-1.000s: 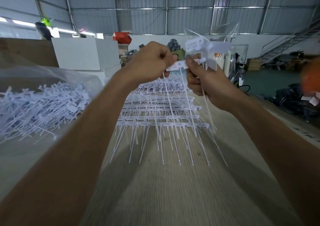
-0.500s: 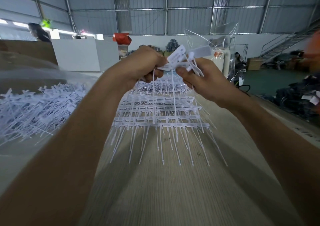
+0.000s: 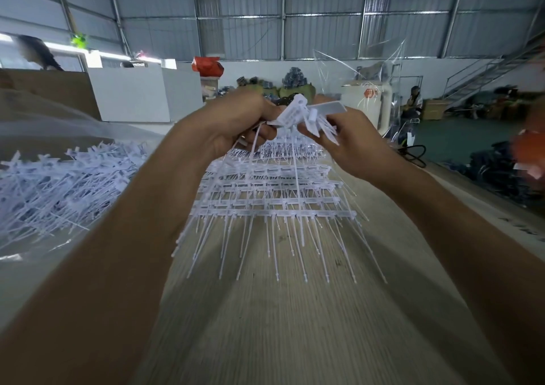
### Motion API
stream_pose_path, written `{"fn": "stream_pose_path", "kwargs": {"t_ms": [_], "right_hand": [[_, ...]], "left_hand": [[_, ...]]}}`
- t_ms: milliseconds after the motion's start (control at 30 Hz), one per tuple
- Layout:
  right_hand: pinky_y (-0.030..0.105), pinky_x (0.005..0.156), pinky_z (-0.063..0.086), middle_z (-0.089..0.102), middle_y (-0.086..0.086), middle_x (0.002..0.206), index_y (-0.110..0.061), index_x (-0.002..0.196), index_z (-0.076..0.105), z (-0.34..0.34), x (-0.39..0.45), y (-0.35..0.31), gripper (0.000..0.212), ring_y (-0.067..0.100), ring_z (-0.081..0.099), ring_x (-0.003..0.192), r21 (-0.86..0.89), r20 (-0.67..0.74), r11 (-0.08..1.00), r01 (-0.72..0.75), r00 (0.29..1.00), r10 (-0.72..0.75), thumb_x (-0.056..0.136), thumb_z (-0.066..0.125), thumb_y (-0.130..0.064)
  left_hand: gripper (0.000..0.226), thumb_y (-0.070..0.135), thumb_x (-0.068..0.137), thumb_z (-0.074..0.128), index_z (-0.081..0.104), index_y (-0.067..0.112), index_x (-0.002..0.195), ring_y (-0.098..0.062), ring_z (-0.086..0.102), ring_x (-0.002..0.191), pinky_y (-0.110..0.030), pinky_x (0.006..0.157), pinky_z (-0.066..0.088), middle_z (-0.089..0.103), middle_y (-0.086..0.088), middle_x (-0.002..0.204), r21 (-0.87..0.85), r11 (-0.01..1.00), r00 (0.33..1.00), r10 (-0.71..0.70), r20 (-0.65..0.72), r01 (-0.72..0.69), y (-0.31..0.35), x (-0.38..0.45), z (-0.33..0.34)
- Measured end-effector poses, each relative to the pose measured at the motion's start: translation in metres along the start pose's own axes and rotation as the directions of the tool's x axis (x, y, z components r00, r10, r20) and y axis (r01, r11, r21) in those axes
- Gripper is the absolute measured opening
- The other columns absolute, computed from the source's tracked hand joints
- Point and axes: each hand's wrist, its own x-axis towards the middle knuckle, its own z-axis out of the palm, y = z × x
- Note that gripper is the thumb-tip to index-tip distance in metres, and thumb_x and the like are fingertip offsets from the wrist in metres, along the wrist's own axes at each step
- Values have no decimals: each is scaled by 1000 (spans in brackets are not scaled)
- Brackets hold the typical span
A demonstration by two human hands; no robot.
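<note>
lying at the far left, a loose heap of thin white plastic seal ties (image 3: 59, 184) sat inside a clear plastic bag, well apart from the work. the left hand (image 3: 233, 125) was curled tight round the thin tails of a small cluster of white flat-headed plastic tag ties (image 3: 295, 113), which hung in the air between both hands, above the neat rows of white ties (image 3: 274, 204) laid on the pale wooden table (image 3: 280, 325). the right hand (image 3: 356, 146) pinched the cluster's flat heads between thumb and fingers. the step in hand looked like twisting single ties free of their joined strip. the next move probably called for a firm twist from the right hand while the left held the tails steady, then setting the freed piece down.
</note>
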Motion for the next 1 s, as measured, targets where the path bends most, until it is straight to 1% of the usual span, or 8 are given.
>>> {"fn": "stream_pose_path", "kwargs": {"t_ms": [167,333,400,533,600,700,900,1000], "right_hand": [[29,55,33,51,-12,69,-42,86,41,-2,1,3,44,6,46,59,-128,-10,991,44,999,-46,97,58,-3],[41,54,48,57,-3,77,-17,98,56,-8,-2,-1,16,23,52,62,-247,-35,964,97,993,-109,94,51,-3],[40,56,52,60,-3,81,-24,101,50,-6,0,-6,24,20,60,67,-176,-57,984,15,998,-25,96,53,0],[3,58,37,60,-32,69,-24,100,58,-2,6,-8,8,-15,56,66,45,-119,991,-123,985,127,99,64,-19],[4,59,39,62,-37,69,-29,92,65,-4,8,-10,6,-13,59,66,130,-84,979,-154,983,166,95,69,-27],[23,67,51,72,-14,80,-36,90,68,-4,6,-11,13,7,65,72,262,-37,947,-188,978,204,92,73,-24],[22,47,25,39,-8,55,-18,88,70,-5,5,-7,23,6,31,47,516,61,784,-344,928,367,104,55,-23],[25,48,21,34,1,61,-29,78,74,-8,3,-7,41,9,26,49,547,188,754,-363,931,312,108,46,-29]], "left_hand": [[28,13,102,41,52,16,77,-9,22,42,-21,41,20,34,4,52,-65,997,996,-45,71,50,1,-2,-2],[22,13,104,36,48,14,86,-9,21,42,-21,42,19,32,5,52,-52,997,991,-50,127,57,3,-5,0],[23,12,103,38,50,12,83,-10,26,43,-21,41,25,38,4,50,-42,999,997,-10,79,14,4,-5,2],[27,24,104,49,54,14,79,-11,29,45,-23,45,25,46,4,51,-33,998,998,54,13,-54,7,-4,0],[25,27,103,52,55,15,81,-13,27,49,-25,49,23,45,4,52,-49,997,998,61,-6,-61,7,-4,-2],[26,24,103,52,59,12,80,-13,29,49,-29,53,20,46,2,52,-65,992,994,110,-9,-110,8,-6,0],[26,21,103,52,68,8,88,-7,42,47,-25,52,27,56,5,53,-55,980,980,196,35,-193,12,-12,7],[26,21,103,53,69,9,86,-6,45,48,-24,51,29,61,6,56,-26,977,972,214,93,-213,11,-13,6]]}}
